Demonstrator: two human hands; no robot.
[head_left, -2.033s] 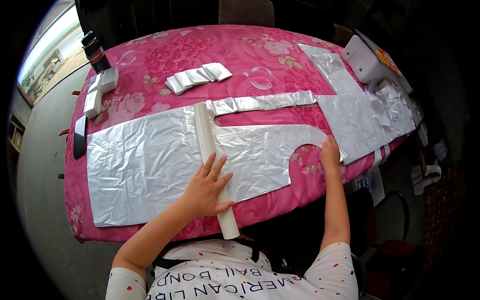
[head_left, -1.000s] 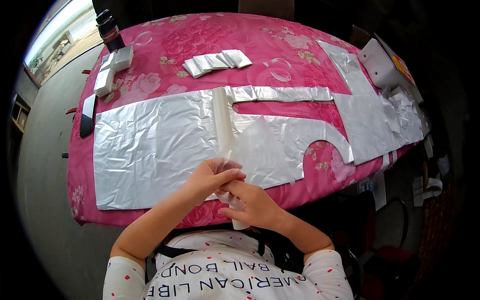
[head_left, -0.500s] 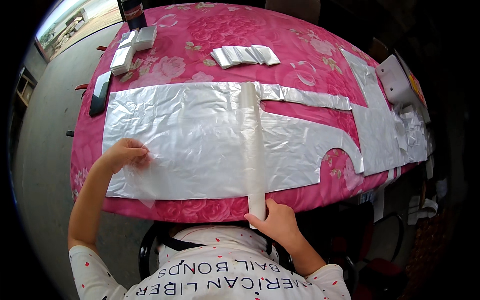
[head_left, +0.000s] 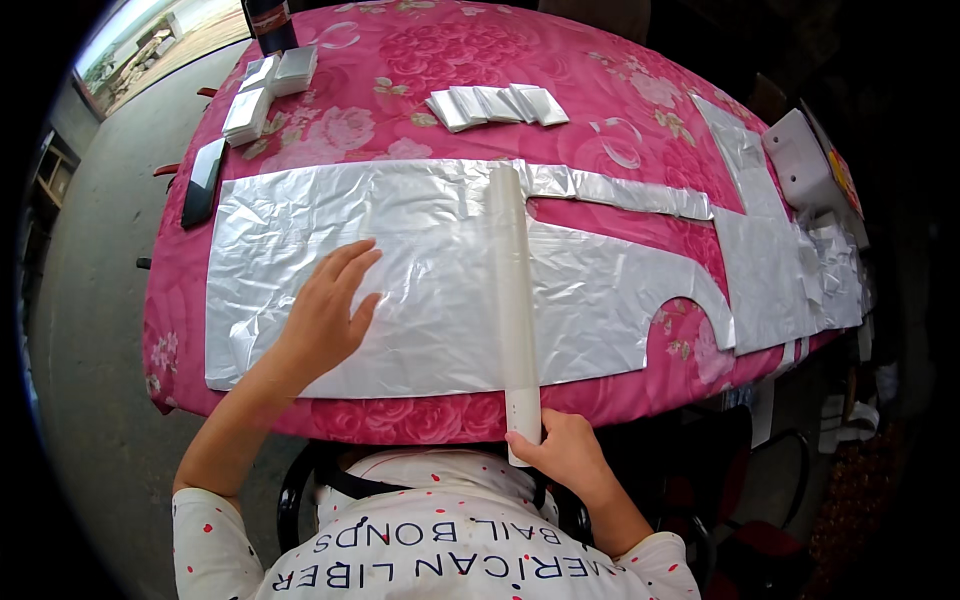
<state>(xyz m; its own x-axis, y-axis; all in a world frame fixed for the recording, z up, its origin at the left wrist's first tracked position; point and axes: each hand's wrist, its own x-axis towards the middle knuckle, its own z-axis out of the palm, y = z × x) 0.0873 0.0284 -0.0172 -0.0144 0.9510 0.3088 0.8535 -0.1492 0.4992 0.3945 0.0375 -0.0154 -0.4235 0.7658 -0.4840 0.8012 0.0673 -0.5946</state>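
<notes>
A long sheet of clear, shiny plastic film [head_left: 420, 270] lies spread on a table with a pink flowered cloth [head_left: 400, 90]. Across it, from the far edge to the near edge, lies a white tube [head_left: 512, 300]. My right hand [head_left: 562, 450] grips the tube's near end, which sticks out past the table edge. My left hand [head_left: 325, 315] rests flat on the film left of the tube, fingers spread.
A row of folded film packets [head_left: 497, 103] lies beyond the sheet. More small stacks [head_left: 268, 85] and a dark bottle [head_left: 268, 18] sit at the far left corner, a black bar [head_left: 204, 180] at the left edge. Film scraps [head_left: 790, 260] and a white box [head_left: 800, 165] are on the right.
My left hand moved from the sheet's near left corner to the middle of the film, closer to the tube. My right hand stays on the tube's near end.
</notes>
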